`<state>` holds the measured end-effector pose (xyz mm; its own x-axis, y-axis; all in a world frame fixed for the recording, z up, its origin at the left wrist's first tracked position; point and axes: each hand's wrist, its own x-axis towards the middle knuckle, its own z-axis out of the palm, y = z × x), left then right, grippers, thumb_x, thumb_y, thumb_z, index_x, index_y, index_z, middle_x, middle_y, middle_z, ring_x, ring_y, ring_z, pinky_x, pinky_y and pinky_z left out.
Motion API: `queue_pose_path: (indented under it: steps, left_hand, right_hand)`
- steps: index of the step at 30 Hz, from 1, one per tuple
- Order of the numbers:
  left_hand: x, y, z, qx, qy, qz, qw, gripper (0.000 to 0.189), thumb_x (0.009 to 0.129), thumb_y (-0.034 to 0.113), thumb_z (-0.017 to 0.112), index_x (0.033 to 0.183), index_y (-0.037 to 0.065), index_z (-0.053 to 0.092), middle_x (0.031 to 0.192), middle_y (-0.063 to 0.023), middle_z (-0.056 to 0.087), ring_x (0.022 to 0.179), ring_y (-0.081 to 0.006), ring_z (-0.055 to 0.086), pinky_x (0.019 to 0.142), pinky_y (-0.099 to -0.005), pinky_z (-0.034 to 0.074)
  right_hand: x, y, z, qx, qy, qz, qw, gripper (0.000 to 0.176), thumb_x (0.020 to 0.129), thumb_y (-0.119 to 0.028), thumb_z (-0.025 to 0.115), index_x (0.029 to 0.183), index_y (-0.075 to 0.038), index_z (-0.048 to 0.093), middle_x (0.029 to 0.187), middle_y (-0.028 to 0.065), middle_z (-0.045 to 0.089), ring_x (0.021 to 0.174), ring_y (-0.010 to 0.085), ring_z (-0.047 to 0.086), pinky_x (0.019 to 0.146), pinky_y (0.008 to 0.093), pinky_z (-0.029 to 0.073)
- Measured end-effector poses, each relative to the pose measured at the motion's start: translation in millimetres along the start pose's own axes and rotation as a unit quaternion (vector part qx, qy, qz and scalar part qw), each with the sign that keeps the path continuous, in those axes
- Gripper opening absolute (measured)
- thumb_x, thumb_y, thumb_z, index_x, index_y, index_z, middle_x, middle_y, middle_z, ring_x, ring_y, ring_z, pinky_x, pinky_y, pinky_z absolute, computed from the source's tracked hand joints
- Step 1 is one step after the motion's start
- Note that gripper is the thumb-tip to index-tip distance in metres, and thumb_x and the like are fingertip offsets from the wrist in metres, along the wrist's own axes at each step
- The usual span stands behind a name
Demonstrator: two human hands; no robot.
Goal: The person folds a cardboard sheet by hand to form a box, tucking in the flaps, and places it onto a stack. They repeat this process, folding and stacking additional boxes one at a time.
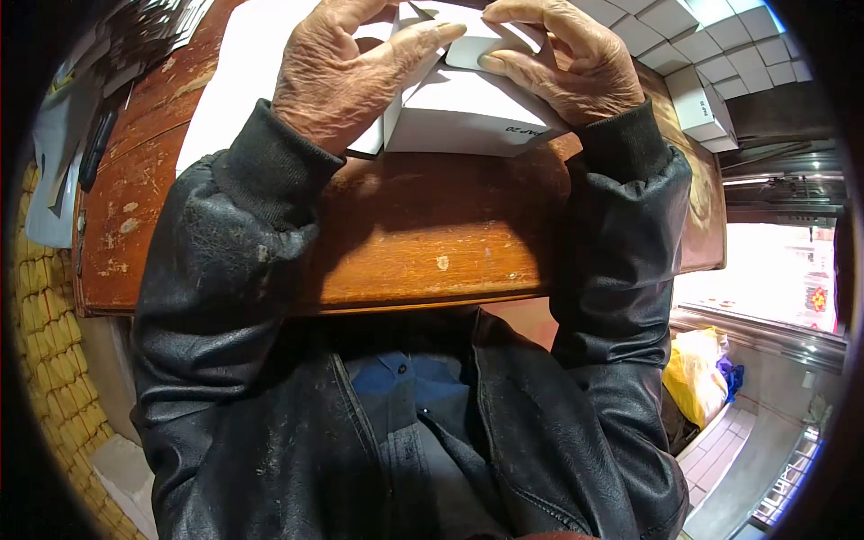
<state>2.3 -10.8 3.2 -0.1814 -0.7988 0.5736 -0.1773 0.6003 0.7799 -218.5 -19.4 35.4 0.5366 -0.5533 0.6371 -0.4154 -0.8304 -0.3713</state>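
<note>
A white cardboard box (468,117) marked "PAP 20" stands on the wooden table, with its top flap raised at the far side. My right hand (580,67) pinches the white flap (477,52) between thumb and fingers. My left hand (346,72) is closed at the box's left side, its thumb stretched along the upper edge towards the flap. The fingertips of my left hand are partly hidden behind the box and cut by the top of the view.
A white sheet (225,103) lies on the worn wooden table (423,243). Many similar white boxes (733,49) are stacked at the upper right, one box (697,108) nearer. Flat cardboard pieces (148,40) and a dark-handled tool (97,148) are at the left.
</note>
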Motion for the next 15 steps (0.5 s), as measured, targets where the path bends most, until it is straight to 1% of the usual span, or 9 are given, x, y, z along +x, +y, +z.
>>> queue_pose_path:
  steps: [2,5,8,11,15]
  left_hand:
    - [2.1,2.4,0.8,0.007,0.002,-0.016,1.0,0.032,0.08,0.01,0.076,0.109,0.005,0.063,0.101,-0.0055,0.061,0.091,-0.0125,0.06,0.071,-0.0239,0.052]
    - [3.7,2.6,0.8,-0.005,-0.012,-0.036,0.999,0.034,0.079,0.012,0.077,0.11,0.005,0.064,0.097,-0.0039,0.061,0.086,-0.0104,0.06,0.07,-0.023,0.051]
    - [6.3,23.5,-3.4,-0.046,-0.05,-0.103,0.992,0.032,0.08,0.013,0.077,0.109,0.006,0.065,0.094,-0.0026,0.06,0.081,-0.0086,0.059,0.067,-0.0222,0.05]
    - [9.9,10.5,-2.7,-0.047,-0.069,-0.062,0.995,0.029,0.081,0.014,0.077,0.106,0.006,0.066,0.093,-0.0018,0.06,0.079,-0.0078,0.059,0.065,-0.0217,0.05]
    - [11.1,8.7,-2.4,-0.042,-0.065,-0.038,0.996,0.027,0.08,0.014,0.077,0.104,0.005,0.067,0.092,-0.0021,0.061,0.079,-0.0081,0.059,0.065,-0.0215,0.049]
  right_hand:
    - [1.1,-1.7,-1.2,-0.04,0.0,-0.008,0.999,0.038,0.069,-0.01,0.084,0.099,-0.001,0.063,0.096,0.0136,0.065,0.086,0.023,0.065,0.074,0.0302,0.052]
    - [2.0,-2.2,0.7,-0.054,0.007,-0.014,0.998,0.038,0.068,-0.01,0.084,0.098,-0.001,0.063,0.094,0.0141,0.066,0.085,0.0239,0.066,0.073,0.0305,0.052]
    - [3.1,-6.5,-0.6,-0.062,0.0,-0.007,0.998,0.037,0.067,-0.009,0.084,0.097,-0.002,0.063,0.094,0.014,0.065,0.084,0.0236,0.066,0.073,0.0305,0.053]
    - [3.7,-2.8,0.8,-0.051,0.008,-0.033,0.998,0.036,0.067,-0.008,0.083,0.096,-0.002,0.063,0.093,0.0138,0.065,0.084,0.0239,0.066,0.073,0.0308,0.053]
    - [3.9,-1.4,0.6,-0.073,0.004,-0.041,0.996,0.037,0.065,-0.007,0.083,0.096,-0.003,0.063,0.092,0.0135,0.065,0.083,0.0258,0.065,0.073,0.0313,0.053]
